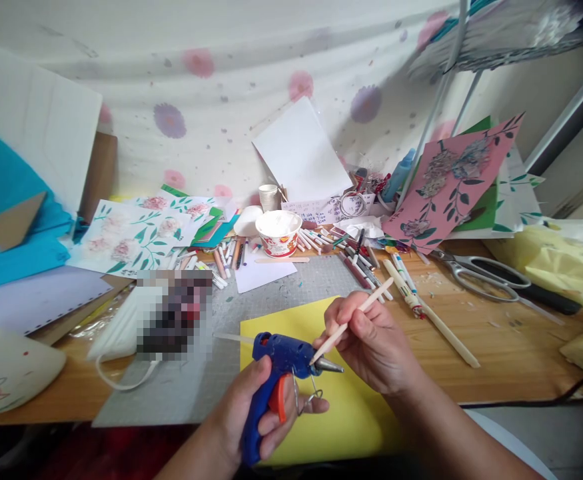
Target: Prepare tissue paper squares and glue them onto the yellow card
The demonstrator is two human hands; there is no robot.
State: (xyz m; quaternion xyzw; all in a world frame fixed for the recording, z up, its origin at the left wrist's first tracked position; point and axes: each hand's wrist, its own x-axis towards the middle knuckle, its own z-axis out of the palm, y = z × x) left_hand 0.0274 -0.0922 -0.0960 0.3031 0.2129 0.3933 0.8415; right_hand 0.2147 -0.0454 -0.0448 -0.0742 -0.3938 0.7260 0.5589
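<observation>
My left hand (258, 393) is wrapped round the handle of a blue hot glue gun (282, 353) with an orange trigger. A clear glue stick pokes out of its back end, and its metal nozzle points right. In my right hand (371, 340) a thin wooden stick (344, 328) is pinched between thumb and fingers. The stick slants down to the left, its tip at the front of the gun just behind the nozzle; I cannot tell whether they touch. Under both hands lies a yellow sheet of paper (351, 420) on a grey cutting mat (181, 393).
Behind the mat stands a white paper bowl (278, 235) among scattered markers (366, 267). Large scissors (491, 277) and another wooden stick (451, 333) lie at right. A white cable (131, 387) curls at left. Flower-decorated sheets (136, 233) and a pink card (456, 187) flank the table.
</observation>
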